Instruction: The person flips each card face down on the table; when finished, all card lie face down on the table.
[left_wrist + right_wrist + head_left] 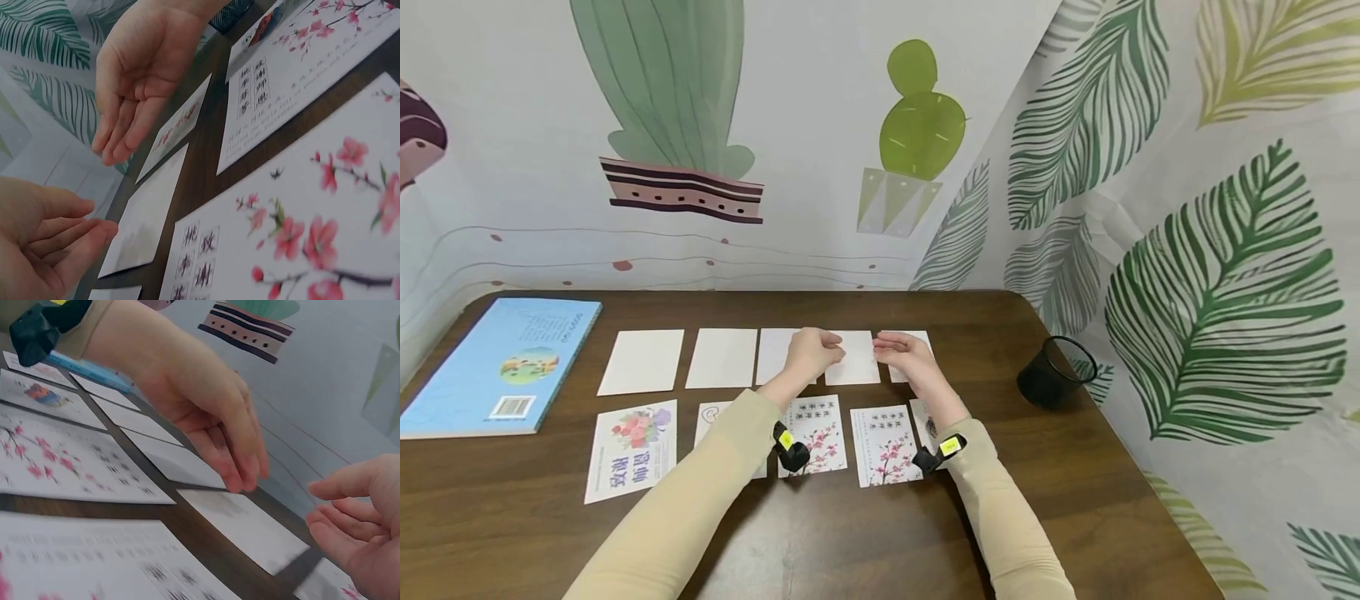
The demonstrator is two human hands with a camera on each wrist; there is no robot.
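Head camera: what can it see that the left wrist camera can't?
Only the head view shows the blue book, the black cup, the whole table and the cactus wall. Only the left wrist view shows the blossom card up close, with its writing, and both palms from the side. Both show the left hand and right hand, open above the blank cards, holding nothing.

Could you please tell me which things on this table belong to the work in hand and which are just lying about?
In hand:
blank cards
picture cards
left hand
right hand

Lying about:
blue book
black cup
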